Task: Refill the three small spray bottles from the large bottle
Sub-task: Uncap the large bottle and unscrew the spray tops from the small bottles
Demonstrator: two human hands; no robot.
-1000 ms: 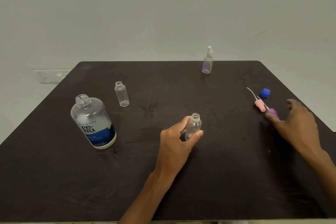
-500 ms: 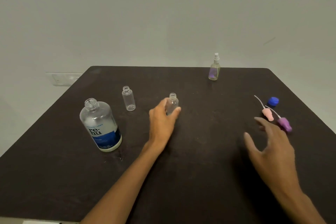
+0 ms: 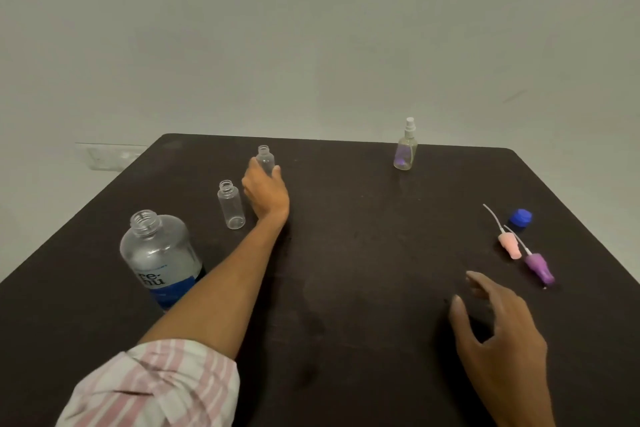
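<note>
My left hand (image 3: pixel 266 193) grips a small clear uncapped bottle (image 3: pixel 265 159) standing upright far out on the dark table (image 3: pixel 363 288). Just left of that hand stands a second small clear bottle (image 3: pixel 231 204), also uncapped. The large clear bottle (image 3: pixel 160 260) with a blue label stands open at the left, partly behind my forearm. A third small bottle (image 3: pixel 406 149) with its white sprayer on stands at the far edge. My right hand (image 3: pixel 498 333) hovers low over the table at the right, fingers spread, holding nothing.
A pink spray head (image 3: pixel 509 245) and a purple spray head (image 3: pixel 539 268), each with a thin tube, lie on the table's right side. A blue cap (image 3: pixel 520 217) sits just behind them. A grey wall rises beyond the table's far edge.
My left hand has carried the small bottle away from me and to the left, beside the other uncapped bottle. My right hand has drawn back from the spray heads toward me.
</note>
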